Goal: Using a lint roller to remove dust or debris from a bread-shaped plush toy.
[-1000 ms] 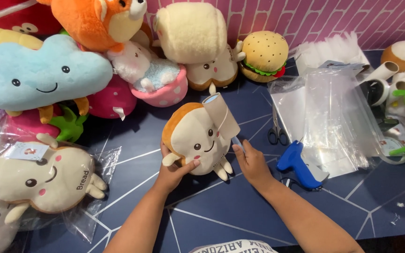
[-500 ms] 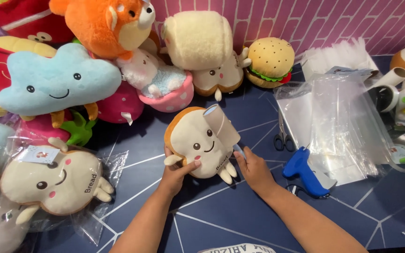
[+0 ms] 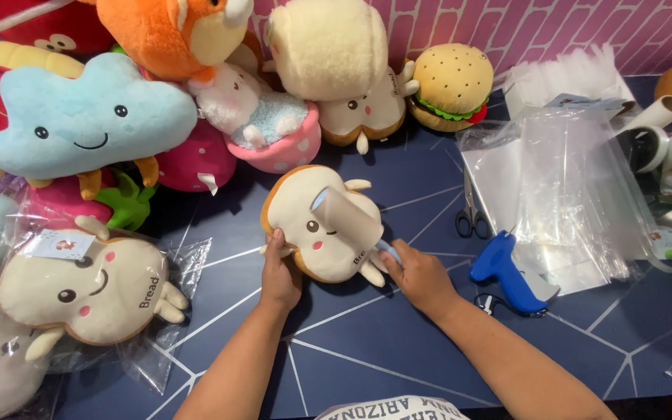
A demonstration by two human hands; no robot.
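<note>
A bread-slice plush (image 3: 309, 233) with a smiling face lies on the dark blue table (image 3: 398, 342), face up and tilted. My left hand (image 3: 280, 271) grips its lower left edge. A pale paper tag (image 3: 345, 218) lies across the plush's face. My right hand (image 3: 418, 274) pinches the tag's lower end at the plush's lower right corner, beside one of its small feet.
A blue tagging gun (image 3: 507, 274), scissors (image 3: 468, 218) and a stack of clear plastic bags (image 3: 577, 187) lie to the right. A bagged bread plush (image 3: 87, 288) sits at the left. Cloud (image 3: 87, 117), burger (image 3: 451, 84) and other plush toys line the back, with tape rolls (image 3: 659, 132) at the far right.
The tag has been laid down across the plush's face, and my right hand has slid slightly lower along the plush's right side. My left hand keeps its grip.
</note>
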